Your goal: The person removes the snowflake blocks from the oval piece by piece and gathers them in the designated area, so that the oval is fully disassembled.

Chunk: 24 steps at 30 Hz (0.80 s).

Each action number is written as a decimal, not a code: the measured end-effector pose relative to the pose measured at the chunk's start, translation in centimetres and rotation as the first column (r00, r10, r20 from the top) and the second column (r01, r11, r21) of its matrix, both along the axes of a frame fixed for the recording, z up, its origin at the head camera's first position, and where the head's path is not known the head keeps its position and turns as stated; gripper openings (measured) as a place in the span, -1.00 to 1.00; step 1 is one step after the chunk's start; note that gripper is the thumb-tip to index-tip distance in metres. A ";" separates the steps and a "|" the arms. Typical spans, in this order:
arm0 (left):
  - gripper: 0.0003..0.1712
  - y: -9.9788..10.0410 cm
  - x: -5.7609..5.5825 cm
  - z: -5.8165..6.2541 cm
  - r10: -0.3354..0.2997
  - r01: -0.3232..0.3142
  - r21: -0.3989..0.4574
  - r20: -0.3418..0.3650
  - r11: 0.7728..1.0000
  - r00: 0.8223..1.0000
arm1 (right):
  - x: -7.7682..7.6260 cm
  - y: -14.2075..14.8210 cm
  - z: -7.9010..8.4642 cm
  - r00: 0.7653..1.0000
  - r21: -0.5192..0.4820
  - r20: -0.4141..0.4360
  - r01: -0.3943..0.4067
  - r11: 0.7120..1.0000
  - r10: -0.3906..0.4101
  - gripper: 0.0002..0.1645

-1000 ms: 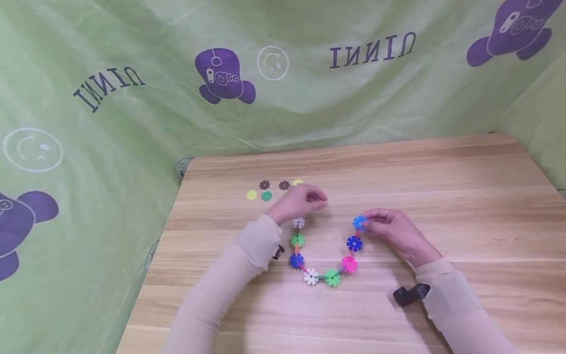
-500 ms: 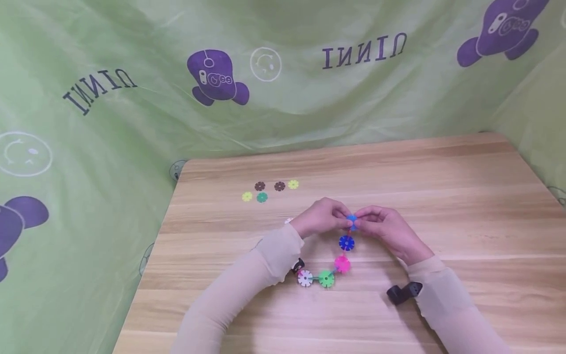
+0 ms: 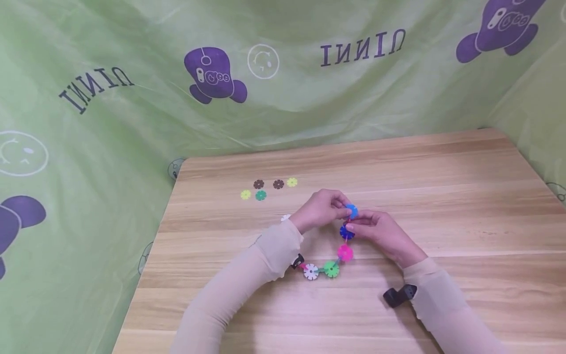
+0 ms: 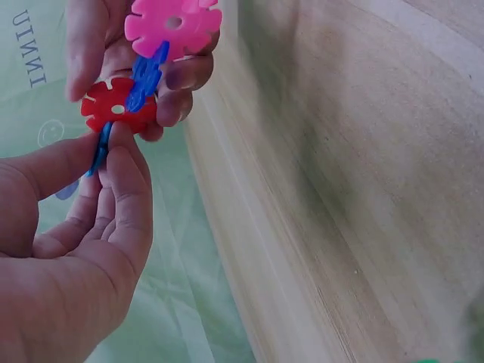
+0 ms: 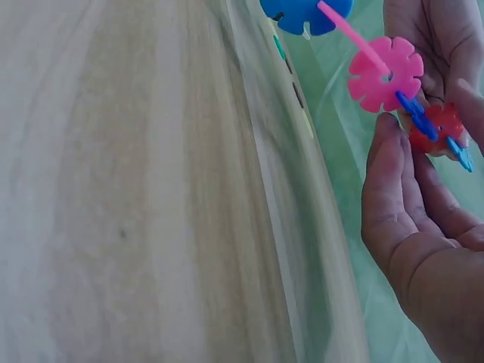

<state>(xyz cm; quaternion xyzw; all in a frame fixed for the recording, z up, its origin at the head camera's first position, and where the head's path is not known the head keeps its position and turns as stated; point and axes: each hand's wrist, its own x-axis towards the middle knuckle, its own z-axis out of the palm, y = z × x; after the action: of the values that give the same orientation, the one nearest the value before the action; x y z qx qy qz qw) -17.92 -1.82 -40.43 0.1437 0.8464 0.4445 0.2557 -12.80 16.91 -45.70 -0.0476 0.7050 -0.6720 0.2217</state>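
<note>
A chain of slotted plastic snowflake discs curves over the table. Its light blue disc (image 3: 352, 211) is at the top end, pinched between thumb and finger of my left hand (image 3: 322, 210). Just below, my right hand (image 3: 385, 235) grips the chain around the dark blue disc (image 3: 347, 231), its thumb over that disc. In the left wrist view a red disc (image 4: 113, 104) links the two blue ones. Farther down hang a pink disc (image 3: 345, 252), a green disc (image 3: 331, 269) and a white disc (image 3: 311, 271). My left forearm hides most of the chain's other side.
Loose discs lie at the back left of the wooden table (image 3: 442, 196): two brown, two yellow (image 3: 292, 182) and one teal (image 3: 261, 195). Part of another white disc (image 3: 285, 217) shows behind the left wrist. A green printed cloth (image 3: 292, 113) hangs behind the table.
My left hand has come across from the chain's left end and taken the light blue disc. My right hand has shifted its grip from that disc down to the dark blue one.
</note>
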 end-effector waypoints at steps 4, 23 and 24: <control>-0.88 0.1 0.1 0.0 0.001 -0.002 -0.015 -0.025 1.000 1.000 | 0.0 -0.3 0.0 0.999 -0.011 0.013 0.033 0.999 -0.033 -0.36; -0.94 0.8 0.8 -0.4 -0.050 0.026 -0.186 -0.125 0.982 0.991 | -0.1 -1.0 -0.6 0.997 -0.051 0.024 0.070 0.996 -0.069 -0.46; -0.94 0.8 0.8 -0.4 -0.047 0.021 -0.197 -0.132 0.980 0.990 | -0.1 -1.0 -0.6 0.997 -0.048 0.023 0.070 0.996 -0.069 -0.46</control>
<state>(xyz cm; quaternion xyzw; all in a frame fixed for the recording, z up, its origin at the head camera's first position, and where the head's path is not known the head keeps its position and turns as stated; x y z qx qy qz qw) -17.10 -1.00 -40.86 0.1623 0.8989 0.3439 0.2179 -12.89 15.86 -46.26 -0.0213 0.6870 -0.6970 0.2045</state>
